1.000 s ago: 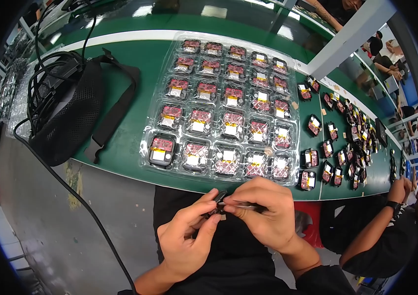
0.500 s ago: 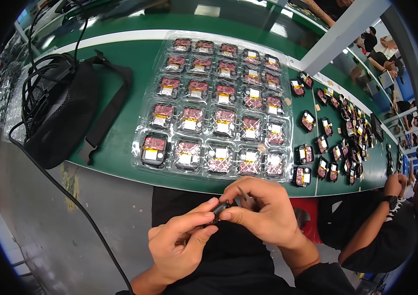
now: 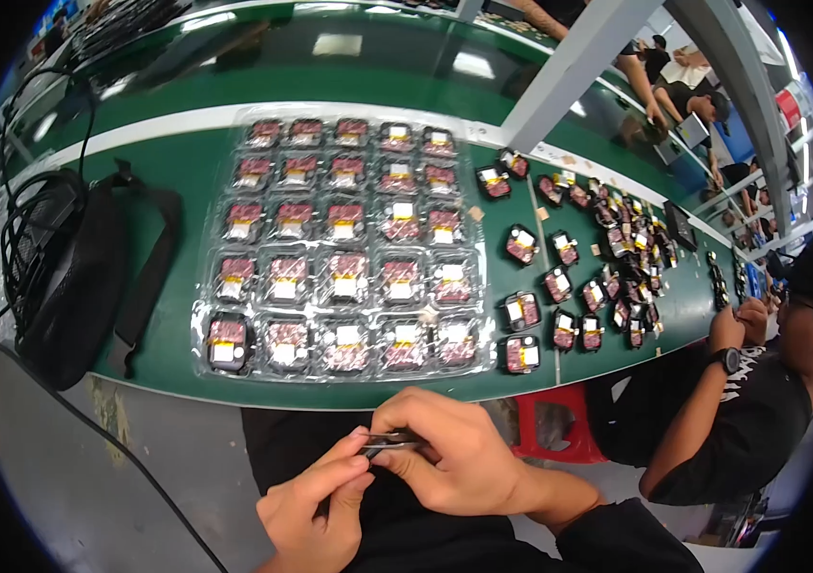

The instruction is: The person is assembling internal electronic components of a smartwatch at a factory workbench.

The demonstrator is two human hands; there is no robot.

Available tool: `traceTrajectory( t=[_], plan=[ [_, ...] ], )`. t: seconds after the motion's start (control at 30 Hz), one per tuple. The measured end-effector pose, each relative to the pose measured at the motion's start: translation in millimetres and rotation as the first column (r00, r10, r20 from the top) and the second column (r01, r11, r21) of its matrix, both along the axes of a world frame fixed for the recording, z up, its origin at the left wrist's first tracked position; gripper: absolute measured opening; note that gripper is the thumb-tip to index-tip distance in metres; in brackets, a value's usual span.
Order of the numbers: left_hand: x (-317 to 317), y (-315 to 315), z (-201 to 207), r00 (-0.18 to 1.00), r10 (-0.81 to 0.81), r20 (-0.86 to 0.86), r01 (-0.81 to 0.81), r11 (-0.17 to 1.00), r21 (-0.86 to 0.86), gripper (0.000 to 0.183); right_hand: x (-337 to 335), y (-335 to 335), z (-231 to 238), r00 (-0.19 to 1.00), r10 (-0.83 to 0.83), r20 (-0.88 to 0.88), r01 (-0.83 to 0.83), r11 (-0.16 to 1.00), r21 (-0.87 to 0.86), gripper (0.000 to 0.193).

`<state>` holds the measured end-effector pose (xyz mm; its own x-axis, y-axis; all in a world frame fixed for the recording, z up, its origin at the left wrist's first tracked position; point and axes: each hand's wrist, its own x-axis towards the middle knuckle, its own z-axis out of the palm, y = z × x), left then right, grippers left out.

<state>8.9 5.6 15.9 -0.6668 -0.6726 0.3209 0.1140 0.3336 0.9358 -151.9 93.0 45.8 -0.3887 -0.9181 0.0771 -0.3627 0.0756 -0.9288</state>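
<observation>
Over my lap, just off the bench's near edge, both hands meet at the fingertips. My left hand (image 3: 316,511) is closed, pinching a small black part (image 3: 374,453) mostly covered by the fingers. Closed around a slim silvery metal tool (image 3: 395,441), my right hand (image 3: 459,454) lays it across that part; the tool's exact kind is unclear. Beyond my hands lies a clear plastic tray (image 3: 316,250) with rows of compartments. Each visible compartment holds a small square black device (image 3: 228,342) showing a red board with white and yellow labels.
Many similar loose devices (image 3: 617,239) spread over the green bench (image 3: 153,124) at the right. A black mesh bag (image 3: 67,296) with coiled cables sits at left, one cable hanging off the edge. A grey post (image 3: 578,72) rises behind. A co-worker (image 3: 731,420) sits right, beside a red stool (image 3: 555,430).
My view has swung, so tray and bench appear further left and lower. The metal tool has turned from pointing upward to lying across the black part between my fingertips.
</observation>
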Motion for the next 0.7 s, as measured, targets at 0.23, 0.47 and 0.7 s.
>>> traceTrajectory(
  t=[0.23, 0.47, 0.7],
  plan=[
    [-11.3, 5.7, 6.8, 0.998, -0.049, -0.037, 0.047, 0.998, -0.041, 0.019, 1.3, 17.9, 2.4, 0.985, -0.053, -0.165, 0.054, 0.999, -0.002, 0.029],
    [-11.4, 9.3, -4.4, 0.975, -0.216, -0.047, 0.218, 0.975, 0.046, 0.041, -40.2, 33.6, 32.0, 0.961, -0.176, -0.211, 0.201, 0.974, 0.103, 0.029],
    [-11.1, 13.0, -14.9, 0.962, -0.274, -0.02, 0.274, 0.956, 0.101, 0.037, -128.8, 38.5, 6.3, 0.648, -0.524, -0.553, 0.638, 0.77, 0.017, 0.024]
  ],
)
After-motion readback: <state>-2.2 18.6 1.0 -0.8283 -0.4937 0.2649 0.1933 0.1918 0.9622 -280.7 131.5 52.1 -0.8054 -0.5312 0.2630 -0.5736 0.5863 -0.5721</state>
